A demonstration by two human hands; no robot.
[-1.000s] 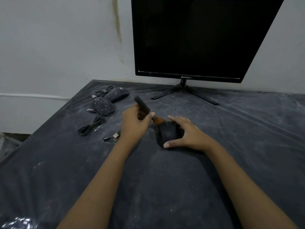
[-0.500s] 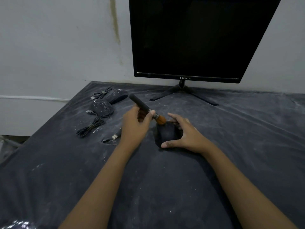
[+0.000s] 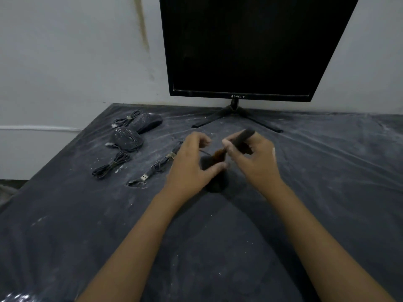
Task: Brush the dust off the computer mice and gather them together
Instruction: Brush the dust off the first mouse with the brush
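Item under work: a black mouse (image 3: 214, 182) sits on the dust-streaked dark table cover (image 3: 218, 247), centre of the table, in front of the monitor stand (image 3: 235, 116). Its long axis runs roughly near to far. Its cable (image 3: 161, 164) trails off to the left and ends in a USB plug (image 3: 144, 177) pointing toward the viewer.

The left hand (image 3: 189, 164) holds this mouse, thumb (image 3: 216, 167) laid across its top and fingers curled at the far side; motion blur hides whether those fingers touch it.

The right hand (image 3: 255, 158) grips the brush (image 3: 239, 140) by its dark handle. The brush is tilted: the handle end points up and away to the right, and the orange-brown bristles (image 3: 219, 154) point down and left, at the far end of the mouse.

Two more mice lie close together at the far left of the table: a speckled mouse (image 3: 128, 138) carrying visible dust, and a far mouse (image 3: 148, 123) just behind it. Each has a bundled cable beside it. The dark monitor (image 3: 250, 46) stands against the wall.
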